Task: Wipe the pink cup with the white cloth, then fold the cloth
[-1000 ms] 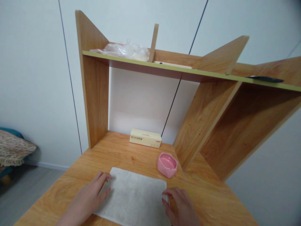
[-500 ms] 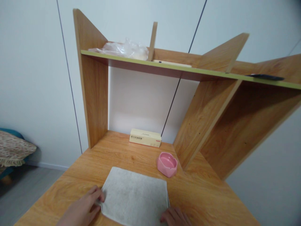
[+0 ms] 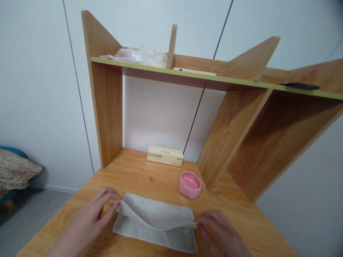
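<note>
A light grey cloth (image 3: 166, 213) lies on the wooden desk, with its near layer lifted and sagging in the middle above a flat lower layer. My left hand (image 3: 89, 219) pinches the raised edge at its left corner between thumb and fingers. At the opposite corner, my right hand (image 3: 222, 230) grips the same edge, its fingers closed on it. Just beyond the cloth, to the right, stands a pink ashtray (image 3: 190, 185) with a faceted outside; neither hand touches it.
A cream box (image 3: 165, 156) with printed characters sits at the back of the wooden desk (image 3: 136, 175). Above runs a shelf (image 3: 150, 67) with upright dividers, a clear plastic bag (image 3: 144, 56) and a dark flat object (image 3: 300, 85). At far left is a patterned fabric (image 3: 18, 169).
Both hands have risen and moved away from me, lifting the cloth's near edge off the lower layer. The ashtray and box stay put.
</note>
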`<action>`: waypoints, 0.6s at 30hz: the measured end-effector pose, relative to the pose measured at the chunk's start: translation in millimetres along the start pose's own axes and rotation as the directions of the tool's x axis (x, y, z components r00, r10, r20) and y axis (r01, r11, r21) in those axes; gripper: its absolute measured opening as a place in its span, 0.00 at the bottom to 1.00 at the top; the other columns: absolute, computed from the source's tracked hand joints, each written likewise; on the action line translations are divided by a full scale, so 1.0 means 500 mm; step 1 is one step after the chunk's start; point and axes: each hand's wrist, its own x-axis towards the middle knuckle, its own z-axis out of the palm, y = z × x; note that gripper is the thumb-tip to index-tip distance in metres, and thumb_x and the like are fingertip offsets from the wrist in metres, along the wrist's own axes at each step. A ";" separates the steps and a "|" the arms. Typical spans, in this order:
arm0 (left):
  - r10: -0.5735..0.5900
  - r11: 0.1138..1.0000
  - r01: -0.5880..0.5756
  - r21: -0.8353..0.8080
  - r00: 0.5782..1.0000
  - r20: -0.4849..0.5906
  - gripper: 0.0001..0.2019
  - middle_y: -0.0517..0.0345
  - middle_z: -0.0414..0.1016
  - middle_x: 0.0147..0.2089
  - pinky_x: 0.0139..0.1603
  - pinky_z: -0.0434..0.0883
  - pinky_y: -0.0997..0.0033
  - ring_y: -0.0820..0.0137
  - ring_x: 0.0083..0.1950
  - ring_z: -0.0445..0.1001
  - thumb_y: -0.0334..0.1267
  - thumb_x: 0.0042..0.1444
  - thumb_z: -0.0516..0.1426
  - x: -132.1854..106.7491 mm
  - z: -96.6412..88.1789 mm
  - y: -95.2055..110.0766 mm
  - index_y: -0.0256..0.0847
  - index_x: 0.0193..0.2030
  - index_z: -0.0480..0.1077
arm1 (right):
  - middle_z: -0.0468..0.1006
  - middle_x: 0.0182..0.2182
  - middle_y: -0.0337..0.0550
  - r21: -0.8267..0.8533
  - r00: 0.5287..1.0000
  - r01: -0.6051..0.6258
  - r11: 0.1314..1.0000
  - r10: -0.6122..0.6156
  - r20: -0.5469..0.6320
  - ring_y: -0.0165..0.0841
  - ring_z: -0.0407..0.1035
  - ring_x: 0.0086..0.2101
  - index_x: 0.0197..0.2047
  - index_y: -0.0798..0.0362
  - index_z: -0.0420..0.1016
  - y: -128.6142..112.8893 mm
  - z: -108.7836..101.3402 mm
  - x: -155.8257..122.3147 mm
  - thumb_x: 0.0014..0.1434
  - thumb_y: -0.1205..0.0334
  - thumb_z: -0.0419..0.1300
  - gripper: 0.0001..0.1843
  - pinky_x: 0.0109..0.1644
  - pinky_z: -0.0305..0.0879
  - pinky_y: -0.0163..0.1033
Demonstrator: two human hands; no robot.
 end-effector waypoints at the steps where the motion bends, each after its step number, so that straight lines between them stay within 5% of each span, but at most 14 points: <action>1: -0.004 1.000 0.004 0.002 1.000 -0.030 0.14 0.56 0.71 0.37 0.33 0.68 0.74 0.69 0.31 0.70 0.48 0.54 0.47 0.016 -0.005 0.006 0.43 0.34 0.69 | 0.74 0.33 0.42 0.020 0.998 -0.022 1.000 0.023 -0.056 0.32 0.68 0.35 0.37 0.47 0.72 -0.010 -0.014 0.019 0.59 0.61 0.49 0.10 0.39 0.64 0.35; 5: -0.032 0.999 0.031 -0.008 0.996 -0.089 0.15 0.57 0.71 0.33 0.27 0.67 0.72 0.72 0.23 0.66 0.47 0.52 0.47 0.100 -0.011 0.023 0.39 0.33 0.68 | 0.73 0.29 0.43 0.051 0.983 -0.156 0.987 0.160 -0.094 0.33 0.67 0.33 0.33 0.51 0.73 -0.013 -0.033 0.114 0.58 0.59 0.47 0.13 0.37 0.62 0.37; 11: -0.160 0.983 0.146 -0.108 0.977 -0.139 0.09 0.57 0.72 0.31 0.35 0.68 0.70 0.67 0.33 0.72 0.40 0.50 0.48 0.207 0.010 0.024 0.39 0.30 0.65 | 0.77 0.32 0.43 0.079 0.894 -0.408 0.910 0.415 -0.170 0.34 0.70 0.34 0.40 0.52 0.72 0.026 -0.013 0.231 0.57 0.59 0.46 0.16 0.35 0.60 0.36; 14: -0.167 0.982 0.157 -0.101 0.982 -0.092 0.08 0.55 0.72 0.33 0.35 0.67 0.70 0.67 0.34 0.72 0.38 0.50 0.48 0.200 0.019 0.016 0.38 0.30 0.65 | 0.77 0.30 0.41 -0.019 0.898 -0.417 0.909 0.409 -0.161 0.35 0.70 0.33 0.40 0.50 0.73 0.024 -0.001 0.223 0.57 0.58 0.46 0.15 0.33 0.59 0.35; 18: -0.172 0.985 0.173 -0.005 0.983 0.070 0.08 0.56 0.73 0.34 0.35 0.66 0.71 0.68 0.33 0.72 0.37 0.52 0.48 0.125 0.034 -0.004 0.39 0.32 0.67 | 0.76 0.24 0.39 -0.133 0.911 -0.411 0.902 0.413 -0.012 0.33 0.70 0.27 0.34 0.49 0.74 0.018 0.032 0.152 0.56 0.61 0.46 0.14 0.28 0.56 0.34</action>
